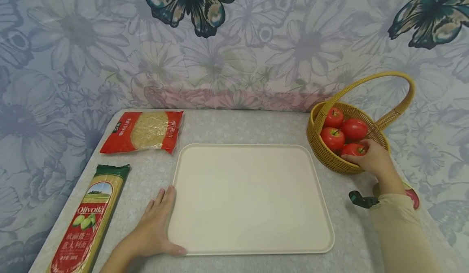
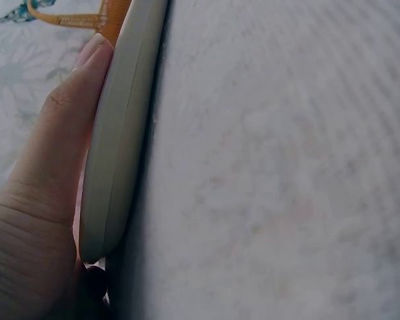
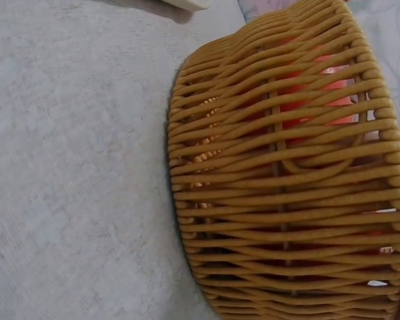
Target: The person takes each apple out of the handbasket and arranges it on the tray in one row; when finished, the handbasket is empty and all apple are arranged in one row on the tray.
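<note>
In the head view my left hand (image 1: 155, 222) lies at the left edge of a cream rectangular tray (image 1: 253, 199), fingers extended along its side and thumb at the near corner. The left wrist view shows the thumb (image 2: 60, 127) against the tray's side (image 2: 120, 133). My right hand (image 1: 377, 159) reaches over the near rim of a woven yellow basket (image 1: 331, 157) and grips a red apple (image 1: 353, 149) between thumb and fingers. Several other red apples (image 1: 332, 138) sit in the basket. From the right wrist, the basket's woven wall (image 3: 287, 193) hides the fingers.
A red bag with a clear window (image 1: 150, 130) lies at the back left, and a long pack of spaghetti (image 1: 88, 220) at the front left. The basket's tall handle (image 1: 395, 75) arches above the apples. Behind my right forearm, a round yellow-and-red thing (image 1: 413, 195) is partly hidden.
</note>
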A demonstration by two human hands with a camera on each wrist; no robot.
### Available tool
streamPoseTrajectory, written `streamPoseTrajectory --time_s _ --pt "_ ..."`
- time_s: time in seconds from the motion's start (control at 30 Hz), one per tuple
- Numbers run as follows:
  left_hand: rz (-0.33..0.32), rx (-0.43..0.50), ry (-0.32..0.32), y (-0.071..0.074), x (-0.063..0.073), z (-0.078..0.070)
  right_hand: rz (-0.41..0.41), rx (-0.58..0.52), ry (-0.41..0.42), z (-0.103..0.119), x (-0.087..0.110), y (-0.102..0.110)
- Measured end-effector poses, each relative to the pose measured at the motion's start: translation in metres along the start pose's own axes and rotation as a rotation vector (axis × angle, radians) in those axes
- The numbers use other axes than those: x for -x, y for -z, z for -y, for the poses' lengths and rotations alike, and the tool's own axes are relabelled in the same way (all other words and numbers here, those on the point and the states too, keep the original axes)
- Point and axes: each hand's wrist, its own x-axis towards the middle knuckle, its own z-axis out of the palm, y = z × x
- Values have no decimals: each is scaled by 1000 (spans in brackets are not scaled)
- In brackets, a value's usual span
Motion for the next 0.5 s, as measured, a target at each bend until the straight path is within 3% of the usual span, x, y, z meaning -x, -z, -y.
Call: streamPoseTrajectory --time_s 0.5 --pt "4 54 -17 -1 3 7 68 111 -9 3 -6 3"
